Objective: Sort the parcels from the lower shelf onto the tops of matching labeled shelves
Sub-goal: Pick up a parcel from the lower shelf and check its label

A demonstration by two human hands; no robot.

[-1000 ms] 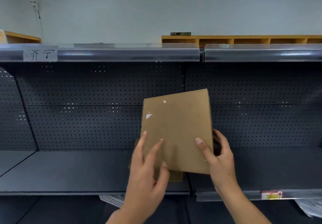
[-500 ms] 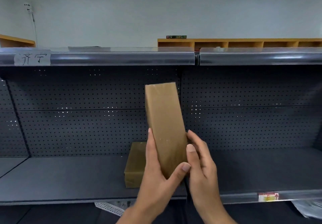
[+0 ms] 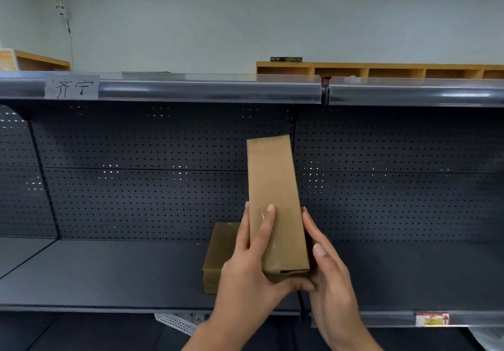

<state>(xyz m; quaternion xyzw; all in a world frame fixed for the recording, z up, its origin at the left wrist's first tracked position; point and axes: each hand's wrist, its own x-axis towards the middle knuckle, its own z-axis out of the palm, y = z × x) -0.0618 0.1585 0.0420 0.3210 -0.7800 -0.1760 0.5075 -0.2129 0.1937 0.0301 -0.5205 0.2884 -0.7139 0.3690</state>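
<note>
A brown cardboard parcel (image 3: 274, 187) stands on end in front of the dark pegboard, its narrow side facing me. My left hand (image 3: 251, 266) grips its lower left side, fingers laid over the taped face. My right hand (image 3: 327, 277) cups its lower right edge and bottom. A second brown parcel (image 3: 222, 252) lies flat on the lower shelf (image 3: 122, 271) just behind my left hand. On the top shelf's rail (image 3: 207, 90), at the left, hangs a handwritten paper label (image 3: 72, 88).
A second top-shelf rail (image 3: 414, 94) runs to the right. Wooden cubbies (image 3: 381, 71) stand behind it by the wall. A small red and yellow tag (image 3: 432, 318) sits on the lower shelf's front edge; a white mesh piece (image 3: 174, 322) shows below.
The parcel has been turned from its broad face to its narrow side and stood upright. Both hands have shifted down to its lower end. The second parcel on the shelf has come into sight.
</note>
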